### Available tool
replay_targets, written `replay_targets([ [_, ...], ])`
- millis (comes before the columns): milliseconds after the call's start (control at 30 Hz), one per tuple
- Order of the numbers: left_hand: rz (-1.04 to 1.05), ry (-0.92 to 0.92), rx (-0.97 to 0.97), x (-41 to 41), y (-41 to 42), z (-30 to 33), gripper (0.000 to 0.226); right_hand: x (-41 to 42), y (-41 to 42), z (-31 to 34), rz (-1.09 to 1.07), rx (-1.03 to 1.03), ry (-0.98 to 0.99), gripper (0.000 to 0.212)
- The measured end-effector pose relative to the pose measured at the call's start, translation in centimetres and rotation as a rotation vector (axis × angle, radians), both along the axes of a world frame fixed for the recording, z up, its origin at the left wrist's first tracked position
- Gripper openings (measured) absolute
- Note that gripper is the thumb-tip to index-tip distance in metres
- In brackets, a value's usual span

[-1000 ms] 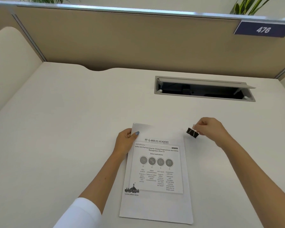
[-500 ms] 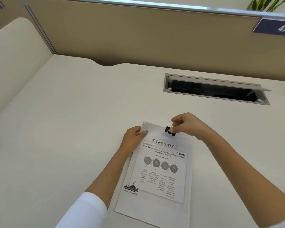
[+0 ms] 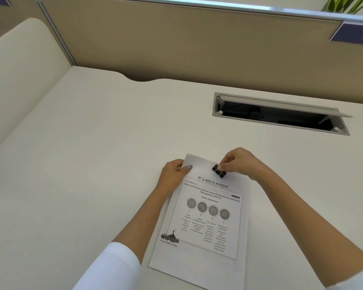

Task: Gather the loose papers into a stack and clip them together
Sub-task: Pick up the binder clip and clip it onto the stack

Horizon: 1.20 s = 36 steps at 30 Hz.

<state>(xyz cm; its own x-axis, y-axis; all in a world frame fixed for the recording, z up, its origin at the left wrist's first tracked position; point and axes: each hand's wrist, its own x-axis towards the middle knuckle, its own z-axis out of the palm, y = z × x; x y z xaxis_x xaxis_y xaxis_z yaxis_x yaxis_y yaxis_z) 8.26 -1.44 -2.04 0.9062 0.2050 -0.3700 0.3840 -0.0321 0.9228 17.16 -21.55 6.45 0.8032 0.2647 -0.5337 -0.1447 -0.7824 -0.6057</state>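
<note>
Over the papers (image 3: 199,266), right grip (image 3: 242,164) pinches binder clip (image 3: 219,171); left grip (image 3: 174,174) holds the corner

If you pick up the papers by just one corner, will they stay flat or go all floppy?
Probably floppy: the papers look like thin sheets lying flat on the desk. They are likely light, since the left hand steadies them by one corner alone. Until the clip in the right hand bites, the sheets might slide apart.
</note>
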Motion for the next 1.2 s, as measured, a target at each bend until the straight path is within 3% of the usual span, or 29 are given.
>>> replay_targets([
  [167,0.01,0.007,-0.023,0.0,0.0,0.1,0.026,0.0,-0.1,0.2,0.017,0.084,-0.127,0.045],
  [233,0.009,0.005,-0.027,0.0,0.0,0.1,0.025,0.0,0.4,0.4,0.024,0.127,-0.181,0.049],
  [433,-0.004,0.004,-0.036,0.1,0.0,-0.2,0.026,0.3,2.3,1.0,0.118,0.177,-0.37,0.032],
  [600,-0.009,0.0,-0.021,0.2,0.1,-0.5,0.03,0.9,3.6,1.1,0.178,0.208,-0.417,0.015],
  [800,-0.022,-0.006,-0.033,0.3,0.2,-0.9,0.037,1.9,4.4,0.8,0.22,0.2,-0.35,0.041],
  [1000,-0.038,-0.024,-0.049,0.2,0.2,-0.5,0.015,2.9,4.9,0.5,0.266,0.244,-0.25,0.047],
  [1200,-0.036,-0.021,-0.038,0.3,0.2,-0.8,0.035,3.5,5.3,-0.3,0.295,0.288,-0.12,0.045],
])
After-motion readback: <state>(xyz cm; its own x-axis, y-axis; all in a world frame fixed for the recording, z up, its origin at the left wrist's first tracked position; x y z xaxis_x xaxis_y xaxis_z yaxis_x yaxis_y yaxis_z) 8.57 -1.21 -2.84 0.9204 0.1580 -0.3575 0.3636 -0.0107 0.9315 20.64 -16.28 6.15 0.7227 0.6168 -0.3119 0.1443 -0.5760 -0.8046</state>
